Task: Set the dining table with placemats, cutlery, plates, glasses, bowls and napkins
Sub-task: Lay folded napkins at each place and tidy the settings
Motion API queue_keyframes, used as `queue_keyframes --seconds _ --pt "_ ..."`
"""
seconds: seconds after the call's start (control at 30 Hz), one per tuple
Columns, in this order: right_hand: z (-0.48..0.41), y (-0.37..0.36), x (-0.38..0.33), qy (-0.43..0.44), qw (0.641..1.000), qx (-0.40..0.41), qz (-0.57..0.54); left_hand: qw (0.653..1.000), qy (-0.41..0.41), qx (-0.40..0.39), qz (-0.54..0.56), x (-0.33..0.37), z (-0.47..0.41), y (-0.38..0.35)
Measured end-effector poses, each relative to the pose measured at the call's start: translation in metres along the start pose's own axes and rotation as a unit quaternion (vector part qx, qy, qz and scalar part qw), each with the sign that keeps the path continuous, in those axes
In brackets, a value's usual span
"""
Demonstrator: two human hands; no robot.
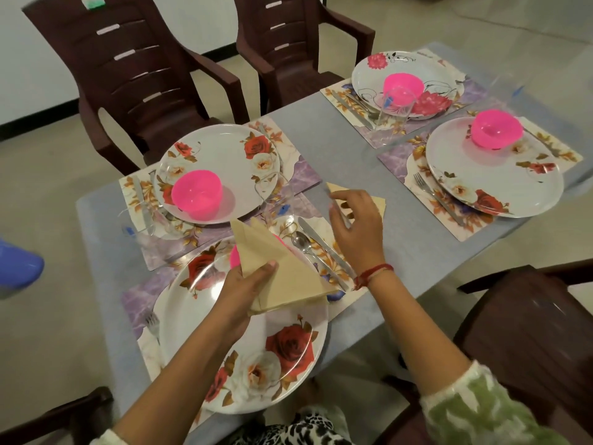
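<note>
1. Most of the setting looks done. The near plate point(179, 316) sits on its placemat point(138, 297), with a fork point(152, 322) just left of it and a knife and spoon point(324, 252) just right of it.
2. Three more plates lie beyond the near plate: a far plate point(218, 149) straight beyond it and two others well beyond to the right. Each is on its own placemat and carries a pink bowl point(195, 194). A clear glass point(272, 191) stands just beyond the near plate.
3. Napkins are the step in hand. The left hand point(244, 290) hangs over the near plate, thumb and fingers clamped on a stack of folded napkins point(282, 274), which hides most of this plate's own bowl.
4. The right hand point(356, 226) is beyond the near plate to the right, fingers bent down onto a single napkin point(378, 205) lying on the bare table point(401, 252). The hand covers the contact, so I cannot tell whether it pinches the napkin or only rests on it.
5. Left to do, as I judge it: no napkin shows at any of the other three plates, so the stack has yet to be dealt out.
</note>
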State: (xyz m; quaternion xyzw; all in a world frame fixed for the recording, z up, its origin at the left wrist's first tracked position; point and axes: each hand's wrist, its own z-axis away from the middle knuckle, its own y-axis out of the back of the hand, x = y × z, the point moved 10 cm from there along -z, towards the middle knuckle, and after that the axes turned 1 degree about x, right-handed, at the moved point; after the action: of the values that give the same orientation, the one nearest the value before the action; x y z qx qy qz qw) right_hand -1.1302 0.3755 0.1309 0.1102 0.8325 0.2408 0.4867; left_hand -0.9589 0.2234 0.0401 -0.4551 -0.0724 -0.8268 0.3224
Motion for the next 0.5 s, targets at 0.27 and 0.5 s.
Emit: queue_keyframes --seconds 0.27,0.5 --pt "0.093 -0.060 -0.047 -0.156 0.956 -0.231 -0.090 0.999 -0.029 -0.023 0.023 0.010 0.026 0.015" --pt "0.113 -0.028 -0.083 -0.178 0.972 -0.087 -0.129 0.994 -0.015 -0.095 0.043 0.005 0.054 0.027"
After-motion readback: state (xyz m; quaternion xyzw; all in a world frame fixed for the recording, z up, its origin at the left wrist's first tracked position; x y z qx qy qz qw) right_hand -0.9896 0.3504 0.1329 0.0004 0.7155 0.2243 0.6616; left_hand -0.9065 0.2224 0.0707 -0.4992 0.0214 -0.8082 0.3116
